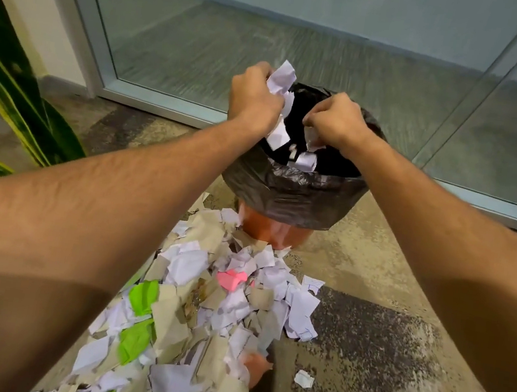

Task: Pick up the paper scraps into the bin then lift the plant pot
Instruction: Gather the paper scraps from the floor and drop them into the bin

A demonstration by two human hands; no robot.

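- The left hand (pixel 255 95) is curled tight around a bunch of white paper scraps (pixel 281 81), which stick out past the knuckles above and hang down below the fist.
- The right hand (pixel 336 117) has its fingers bent inward, pinching a smaller white scrap (pixel 312 138) that dangles under it.
- Both fists are held over the open mouth of the bin (pixel 291 187), an orange tub lined with a black bag (pixel 284 192) folded over its rim; the left fist is over the bin's left edge, the right one over the middle.
- Directly below the two hands, a few white pieces (pixel 305 162) are inside the bag.
- Nearer the person than the hands, a large heap of torn paper (pixel 202 304) covers the floor (pixel 379 345) up to the bin's base: white, tan, green and one pink piece.
- One lone white scrap (pixel 304 378) lies apart, right of the heap.
- Far to the left of the left forearm, long striped leaves of a plant (pixel 8 101) lean in; its pot is not visible.
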